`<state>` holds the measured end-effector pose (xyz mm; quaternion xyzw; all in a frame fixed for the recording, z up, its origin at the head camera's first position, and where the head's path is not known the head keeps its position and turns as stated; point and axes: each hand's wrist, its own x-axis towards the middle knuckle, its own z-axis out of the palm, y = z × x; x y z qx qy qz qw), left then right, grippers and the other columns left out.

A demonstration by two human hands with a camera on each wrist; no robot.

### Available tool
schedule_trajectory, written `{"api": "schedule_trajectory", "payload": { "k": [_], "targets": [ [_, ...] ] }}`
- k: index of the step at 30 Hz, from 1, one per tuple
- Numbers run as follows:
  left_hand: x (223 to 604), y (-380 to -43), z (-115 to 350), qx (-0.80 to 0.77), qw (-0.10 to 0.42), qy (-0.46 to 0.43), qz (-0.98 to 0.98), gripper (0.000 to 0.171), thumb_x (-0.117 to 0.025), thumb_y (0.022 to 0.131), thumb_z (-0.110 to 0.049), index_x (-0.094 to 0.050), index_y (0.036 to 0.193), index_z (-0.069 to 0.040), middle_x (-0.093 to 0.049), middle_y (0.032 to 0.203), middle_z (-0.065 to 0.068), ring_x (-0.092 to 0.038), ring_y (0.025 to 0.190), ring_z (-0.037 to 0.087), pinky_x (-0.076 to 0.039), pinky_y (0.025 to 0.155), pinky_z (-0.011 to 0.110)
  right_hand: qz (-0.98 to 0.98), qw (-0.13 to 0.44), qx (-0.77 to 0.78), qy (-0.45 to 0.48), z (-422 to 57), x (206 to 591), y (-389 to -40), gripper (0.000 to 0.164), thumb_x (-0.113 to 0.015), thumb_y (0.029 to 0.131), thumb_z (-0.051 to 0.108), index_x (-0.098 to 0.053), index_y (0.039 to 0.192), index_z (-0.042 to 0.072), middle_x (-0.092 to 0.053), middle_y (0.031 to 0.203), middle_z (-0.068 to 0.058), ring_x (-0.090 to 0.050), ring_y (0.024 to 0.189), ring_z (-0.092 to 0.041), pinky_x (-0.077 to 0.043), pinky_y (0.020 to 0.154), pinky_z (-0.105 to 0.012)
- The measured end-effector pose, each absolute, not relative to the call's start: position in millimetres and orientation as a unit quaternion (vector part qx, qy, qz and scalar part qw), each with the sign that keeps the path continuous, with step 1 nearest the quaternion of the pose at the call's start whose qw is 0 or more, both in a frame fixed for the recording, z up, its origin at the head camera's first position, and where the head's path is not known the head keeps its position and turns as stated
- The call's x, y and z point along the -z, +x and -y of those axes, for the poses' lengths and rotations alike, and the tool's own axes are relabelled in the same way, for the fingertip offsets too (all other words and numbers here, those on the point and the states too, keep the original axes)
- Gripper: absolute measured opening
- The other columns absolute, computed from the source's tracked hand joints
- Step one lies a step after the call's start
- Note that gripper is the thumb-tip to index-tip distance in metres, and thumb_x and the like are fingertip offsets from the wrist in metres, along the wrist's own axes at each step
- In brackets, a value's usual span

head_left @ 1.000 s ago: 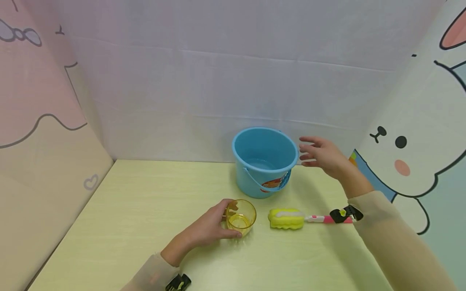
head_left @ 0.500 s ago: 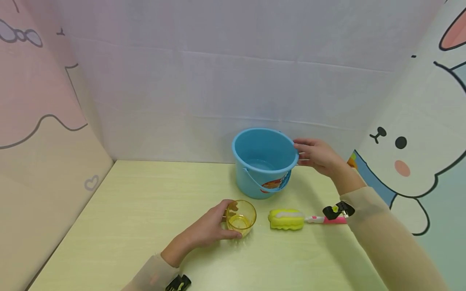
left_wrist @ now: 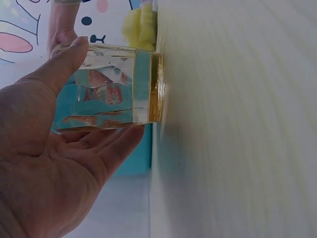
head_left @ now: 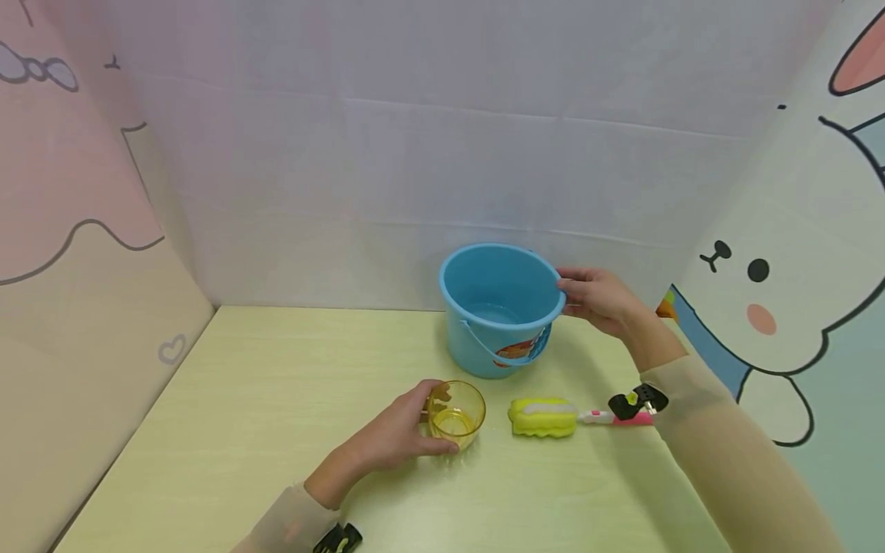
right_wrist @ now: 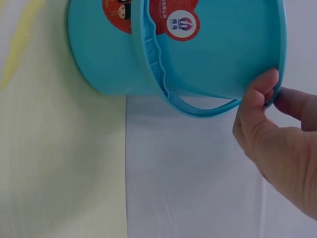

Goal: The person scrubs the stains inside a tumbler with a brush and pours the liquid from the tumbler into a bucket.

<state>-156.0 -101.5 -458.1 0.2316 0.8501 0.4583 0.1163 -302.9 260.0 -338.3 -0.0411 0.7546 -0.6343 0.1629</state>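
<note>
My left hand [head_left: 390, 438] holds an amber see-through glass cup [head_left: 462, 421], thumb on the near side and fingers around the far side. In the left wrist view the cup [left_wrist: 109, 91] stands on the table between thumb and fingers. Behind it is a blue plastic bucket [head_left: 477, 346] with a red label and a handle hanging down its front. My right hand [head_left: 600, 303] pinches the bucket's right rim; in the right wrist view the thumb and curled fingers of that hand [right_wrist: 277, 134] grip the bucket's lip [right_wrist: 283, 39].
A yellow-green sponge brush [head_left: 542, 418] with a pink and white handle lies right of the cup, its handle end partly covered by the right wrist strap. The pale wooden table [head_left: 290, 361] ends at a white cloth backdrop [head_left: 332, 184]. Cartoon-printed panels stand at both sides.
My right hand has moved left from beside the bucket to its rim and taken hold of it. The left hand, cup and brush have stayed in place.
</note>
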Motion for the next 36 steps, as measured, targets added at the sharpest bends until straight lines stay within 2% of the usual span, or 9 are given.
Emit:
{"api": "schedule_trajectory", "payload": {
  "k": [6, 13, 23, 26, 32, 36],
  "targets": [
    [458, -156, 106, -0.456, 0.107, 0.233, -0.852, 0.092, -0.093, 0.084, -0.041, -0.044, 0.153, -0.004, -0.06, 0.142, 0.009, -0.059, 0.13, 0.028, -0.049, 0.11, 0.05, -0.74, 0.165, 0.651, -0.041, -254, 339, -303, 0.055, -0.049, 0.114, 0.012, -0.031, 0.162, -0.007, -0.058, 0.14, -0.022, -0.071, 0.097, -0.015, -0.061, 0.09, -0.03],
    [459, -154, 110, -0.456, 0.095, 0.229, -0.855, 0.092, -0.094, 0.082, -0.041, -0.046, 0.151, -0.004, -0.061, 0.139, 0.009, -0.061, 0.126, 0.027, -0.052, 0.106, 0.049, -0.739, 0.163, 0.652, -0.04, -248, 338, -300, 0.054, -0.05, 0.114, 0.011, -0.033, 0.161, -0.009, -0.067, 0.123, -0.011, -0.071, 0.091, -0.013, -0.06, 0.086, -0.027],
    [451, -154, 118, -0.47, 0.084, 0.206, -0.854, 0.092, -0.096, 0.08, -0.038, -0.046, 0.151, -0.006, -0.059, 0.142, 0.009, -0.065, 0.121, 0.031, -0.056, 0.102, 0.044, -0.742, 0.161, 0.65, -0.038, -247, 341, -303, 0.056, -0.051, 0.114, 0.014, -0.032, 0.162, -0.007, -0.068, 0.118, -0.005, -0.07, 0.092, -0.013, -0.06, 0.086, -0.027],
    [449, -155, 121, -0.471, 0.073, 0.202, -0.855, 0.092, -0.096, 0.079, -0.037, -0.047, 0.15, -0.005, -0.059, 0.142, 0.009, -0.065, 0.12, 0.033, -0.055, 0.102, 0.045, -0.743, 0.16, 0.649, -0.038, -247, 342, -304, 0.055, -0.051, 0.114, 0.014, -0.033, 0.161, -0.008, -0.067, 0.12, -0.007, -0.07, 0.092, -0.013, -0.06, 0.086, -0.027],
    [443, -157, 127, -0.468, 0.046, 0.185, -0.863, 0.089, -0.097, 0.078, -0.037, -0.05, 0.148, -0.008, -0.06, 0.141, 0.007, -0.064, 0.119, 0.03, -0.055, 0.102, 0.046, -0.743, 0.159, 0.649, -0.037, -246, 342, -305, 0.056, -0.051, 0.114, 0.015, -0.032, 0.161, -0.007, -0.059, 0.136, -0.022, -0.07, 0.091, -0.013, -0.06, 0.085, -0.027],
    [437, -159, 134, -0.471, 0.029, 0.171, -0.865, 0.09, -0.097, 0.078, -0.037, -0.05, 0.149, -0.007, -0.059, 0.142, 0.005, -0.062, 0.121, 0.029, -0.055, 0.103, 0.047, -0.743, 0.157, 0.65, -0.034, -245, 341, -304, 0.055, -0.051, 0.114, 0.014, -0.033, 0.161, -0.007, -0.061, 0.134, -0.019, -0.07, 0.091, -0.012, -0.06, 0.085, -0.027]
  ]
}}
